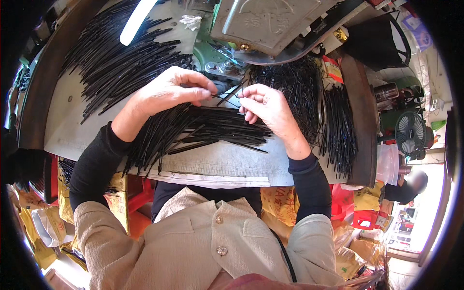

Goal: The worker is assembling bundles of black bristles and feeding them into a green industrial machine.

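Both hands meet over the worktable in front of a green machine (204, 54). My left hand (175, 88) has its thumb and forefinger pinched on a thin black rod (219, 96). Close by on the right, the fingertips of my right hand (271, 110) are also pinched together, near the rod's other side; what lies between them is too small to make out. Just beyond the fingertips sits the machine's bolted metal block (225, 71). Beneath the hands lies a loose pile of black rods (217, 126), some pointing toward me.
A large pile of black rods (128, 63) covers the table's left side. To the right are a tangled dark heap (290, 87) and a bundle of rods (339, 133). The machine's metal cover (270, 24) overhangs the back; a lit white lamp (137, 21) hangs beside it. Wooden boards (360, 116) edge the table.
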Action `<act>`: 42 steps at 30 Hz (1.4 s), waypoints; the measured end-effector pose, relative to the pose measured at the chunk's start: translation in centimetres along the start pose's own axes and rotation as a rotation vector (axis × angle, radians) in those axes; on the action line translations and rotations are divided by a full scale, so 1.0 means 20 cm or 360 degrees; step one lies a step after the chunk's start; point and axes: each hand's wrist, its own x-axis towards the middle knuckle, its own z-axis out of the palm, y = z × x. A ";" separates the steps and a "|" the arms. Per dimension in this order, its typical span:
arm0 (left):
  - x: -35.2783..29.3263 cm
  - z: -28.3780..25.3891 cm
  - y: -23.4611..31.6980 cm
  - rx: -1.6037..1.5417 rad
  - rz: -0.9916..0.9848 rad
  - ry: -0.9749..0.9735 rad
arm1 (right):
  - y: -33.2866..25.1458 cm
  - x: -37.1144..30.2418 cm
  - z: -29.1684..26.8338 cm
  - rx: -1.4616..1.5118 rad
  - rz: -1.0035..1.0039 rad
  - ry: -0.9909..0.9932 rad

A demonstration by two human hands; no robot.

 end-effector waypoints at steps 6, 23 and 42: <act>-0.02 0.04 0.07 0.0495 -0.0075 0.0291 | 0.01 -0.01 0.00 -0.0065 -0.0268 0.0220; -0.02 0.12 -0.02 0.1939 0.0504 0.0490 | -0.05 -0.15 -0.10 -0.1237 -0.0094 -0.0049; 0.04 0.04 0.01 0.0390 0.0009 0.0522 | -0.07 -0.03 0.07 -0.0091 -0.0008 -0.0062</act>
